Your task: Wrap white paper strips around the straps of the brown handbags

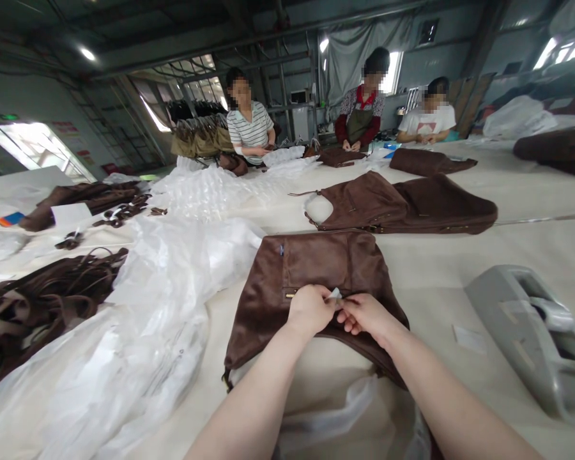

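A brown bag point(316, 259) lies flat on the table in front of me, its curved opening towards me and a short gold zipper point(290, 295) showing near its middle. Over the bag, my left hand point(311, 310) and my right hand point(364, 313) meet with fingers closed. Between their fingertips is a small whitish translucent piece point(335, 295), pinched from both sides. Fingers of both hands partly hide the piece and the bag surface below.
Clear plastic bags point(172, 287) and brown straps point(43, 306) cover the left side. More brown bags point(441, 201) lie beyond. A grey tape dispenser point(531, 332) stands at right. Three people point(252, 131) work across the table point(531, 243).
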`<state>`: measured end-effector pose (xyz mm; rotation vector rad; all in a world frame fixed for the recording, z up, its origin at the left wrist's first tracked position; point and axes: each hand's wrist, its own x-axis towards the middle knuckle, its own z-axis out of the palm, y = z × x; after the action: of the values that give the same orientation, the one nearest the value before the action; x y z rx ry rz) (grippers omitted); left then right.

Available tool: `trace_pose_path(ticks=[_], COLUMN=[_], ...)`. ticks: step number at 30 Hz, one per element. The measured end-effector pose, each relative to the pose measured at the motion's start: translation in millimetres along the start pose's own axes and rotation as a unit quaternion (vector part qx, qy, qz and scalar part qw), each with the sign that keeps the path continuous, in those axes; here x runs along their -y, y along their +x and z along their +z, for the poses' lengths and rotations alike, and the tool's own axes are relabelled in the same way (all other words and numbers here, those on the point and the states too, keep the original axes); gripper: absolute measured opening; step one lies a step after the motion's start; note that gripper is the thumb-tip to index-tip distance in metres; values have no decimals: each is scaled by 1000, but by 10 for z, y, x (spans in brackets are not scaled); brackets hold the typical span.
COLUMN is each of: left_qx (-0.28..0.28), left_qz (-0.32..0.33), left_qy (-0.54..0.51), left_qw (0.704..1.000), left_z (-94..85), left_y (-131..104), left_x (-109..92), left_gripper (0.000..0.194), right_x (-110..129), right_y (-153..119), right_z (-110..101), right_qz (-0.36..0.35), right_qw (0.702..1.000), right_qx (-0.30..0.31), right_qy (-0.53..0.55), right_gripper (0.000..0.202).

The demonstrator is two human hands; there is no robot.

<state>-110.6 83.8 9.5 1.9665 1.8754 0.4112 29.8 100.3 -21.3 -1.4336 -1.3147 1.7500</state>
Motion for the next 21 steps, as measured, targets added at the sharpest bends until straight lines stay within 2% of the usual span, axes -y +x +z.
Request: trace_pose_path(ticks=[3, 5, 8, 12, 14, 17, 21], left_qx=[-44, -43, -28, -34, -37, -32, -4], left_qz=[44, 76, 77, 74, 76, 51, -14], left_qy=[96, 168, 241, 274, 268, 217, 34], left_qw=[993, 982, 967, 958, 960, 974, 999], left_z=[-10, 30, 150, 278, 284, 222, 91], left_y=[-112, -203, -305, -333, -325, -316, -288], left_x=[-127, -233, -343, -359, -340, -286, -137], left_gripper=[23, 24, 28, 30, 31, 31, 30], right_x=[-33, -55, -71, -68, -68, -70, -76], right_y=[19, 31, 38, 32, 32, 33, 26], right_z=[6, -2, -32, -74, -77, -57, -34], right_qz=[-29, -51, -69, -62, -55, -74, -89], right_qw=[999, 998, 997, 995, 995, 996, 996], right_qx=[-23, -25, -11, 25, 32, 9, 21], right_qy=[9, 17, 29, 68, 83, 49, 6], right_gripper=[23, 24, 25, 22, 26, 25, 19])
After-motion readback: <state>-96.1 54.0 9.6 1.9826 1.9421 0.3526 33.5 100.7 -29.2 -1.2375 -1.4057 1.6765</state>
